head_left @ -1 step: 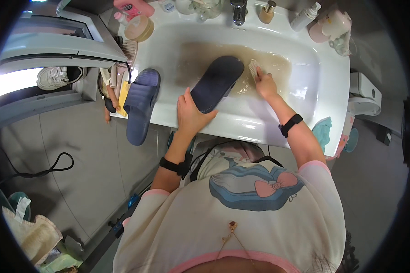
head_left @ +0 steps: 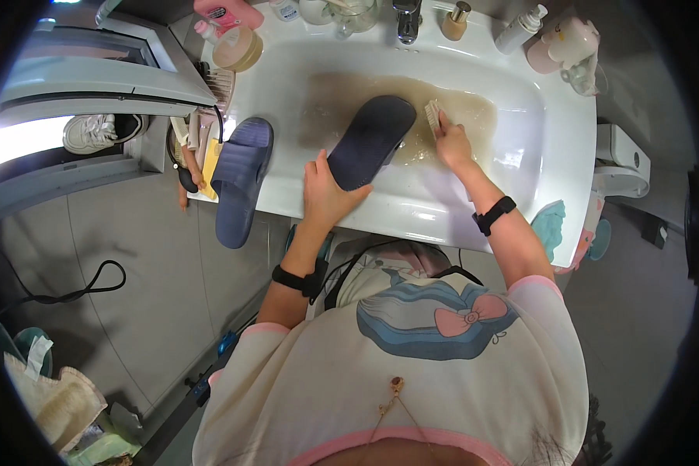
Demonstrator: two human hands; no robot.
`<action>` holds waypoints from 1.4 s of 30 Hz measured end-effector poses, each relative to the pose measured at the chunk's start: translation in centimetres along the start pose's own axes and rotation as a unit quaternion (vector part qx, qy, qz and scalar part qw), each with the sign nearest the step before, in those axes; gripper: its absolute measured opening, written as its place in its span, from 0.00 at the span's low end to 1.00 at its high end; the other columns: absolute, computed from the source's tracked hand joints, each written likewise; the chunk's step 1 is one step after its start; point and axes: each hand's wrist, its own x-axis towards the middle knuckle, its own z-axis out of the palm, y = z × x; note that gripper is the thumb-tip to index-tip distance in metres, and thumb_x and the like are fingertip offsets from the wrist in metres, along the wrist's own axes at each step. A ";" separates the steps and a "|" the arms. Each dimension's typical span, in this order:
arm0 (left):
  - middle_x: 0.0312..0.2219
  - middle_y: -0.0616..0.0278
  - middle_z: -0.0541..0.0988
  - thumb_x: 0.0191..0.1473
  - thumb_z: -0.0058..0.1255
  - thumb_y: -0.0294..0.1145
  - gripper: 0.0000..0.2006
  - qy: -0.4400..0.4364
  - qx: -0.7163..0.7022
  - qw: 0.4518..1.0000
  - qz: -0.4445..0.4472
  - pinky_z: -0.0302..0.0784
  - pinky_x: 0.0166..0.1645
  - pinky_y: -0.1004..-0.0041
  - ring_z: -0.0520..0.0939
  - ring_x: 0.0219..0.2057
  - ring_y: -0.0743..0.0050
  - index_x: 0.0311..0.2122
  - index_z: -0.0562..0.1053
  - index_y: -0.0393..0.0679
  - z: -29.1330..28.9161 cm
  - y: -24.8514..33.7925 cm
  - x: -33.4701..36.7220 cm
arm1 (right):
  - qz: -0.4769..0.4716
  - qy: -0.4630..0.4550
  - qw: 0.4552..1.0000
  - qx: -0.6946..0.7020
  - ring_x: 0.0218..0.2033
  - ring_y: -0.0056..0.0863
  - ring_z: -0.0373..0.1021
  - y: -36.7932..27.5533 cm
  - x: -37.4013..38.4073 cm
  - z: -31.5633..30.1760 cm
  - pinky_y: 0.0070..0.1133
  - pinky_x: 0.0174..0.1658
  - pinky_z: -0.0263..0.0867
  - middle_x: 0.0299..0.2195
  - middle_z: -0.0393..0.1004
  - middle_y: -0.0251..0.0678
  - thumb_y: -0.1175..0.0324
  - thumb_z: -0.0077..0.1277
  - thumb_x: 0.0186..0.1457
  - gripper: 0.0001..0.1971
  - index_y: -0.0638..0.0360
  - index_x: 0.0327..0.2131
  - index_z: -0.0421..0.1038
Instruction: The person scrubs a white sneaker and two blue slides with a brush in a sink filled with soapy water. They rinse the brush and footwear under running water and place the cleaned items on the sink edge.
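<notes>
Slipper (head_left: pixel 369 140) lies sole-up in the sink (head_left: pixel 551 163), in murky water. Your left hand (head_left: pixel 328 194) grips its heel — keep it pinned. Right hand (head_left: pixel 452 144) clasps the brush (head_left: pixel 432 115) at the toe edge — scrub short strokes, low.

A white ceramic sink (head_left: pixel 551 147) has open basin room at its right. Bottles (head_left: pixel 520 29) and a chrome tap (head_left: pixel 406 19) crowd the far rim; a dark blue rubber slipper (head_left: pixel 239 180) blocks the left edge.
</notes>
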 end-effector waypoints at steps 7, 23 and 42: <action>0.38 0.41 0.64 0.21 0.69 0.43 0.47 -0.044 0.026 0.999 0.003 0.72 0.40 0.58 0.72 0.37 0.42 0.49 0.57 0.34 1.3 0.0 0.4 | -0.263 -0.158 0.950 0.059 0.31 0.52 0.68 -11.8 -9.2 -2.3 0.38 0.35 0.67 0.36 0.62 0.54 0.67 0.44 0.50 0.27 0.44 0.56 0.54; 0.39 0.42 0.65 0.23 0.66 0.41 0.47 -0.098 0.061 0.991 -0.073 0.72 0.41 0.60 0.73 0.38 0.44 0.51 0.55 0.32 1.0 2.0 0.0 | -0.223 -0.114 0.968 -0.013 0.30 0.53 0.69 -10.4 -6.9 -1.5 0.38 0.35 0.67 0.36 0.64 0.58 0.70 0.41 0.53 0.27 0.52 0.57 0.51; 0.36 0.45 0.64 0.23 0.66 0.37 0.41 -0.040 0.103 0.994 -0.018 0.72 0.40 0.59 0.72 0.36 0.44 0.44 0.57 0.34 -1.0 1.7 0.6 | -0.182 -0.082 0.971 0.133 0.37 0.51 0.66 -9.0 -4.7 0.7 0.37 0.41 0.64 0.40 0.62 0.53 0.65 0.42 0.53 0.25 0.40 0.57 0.54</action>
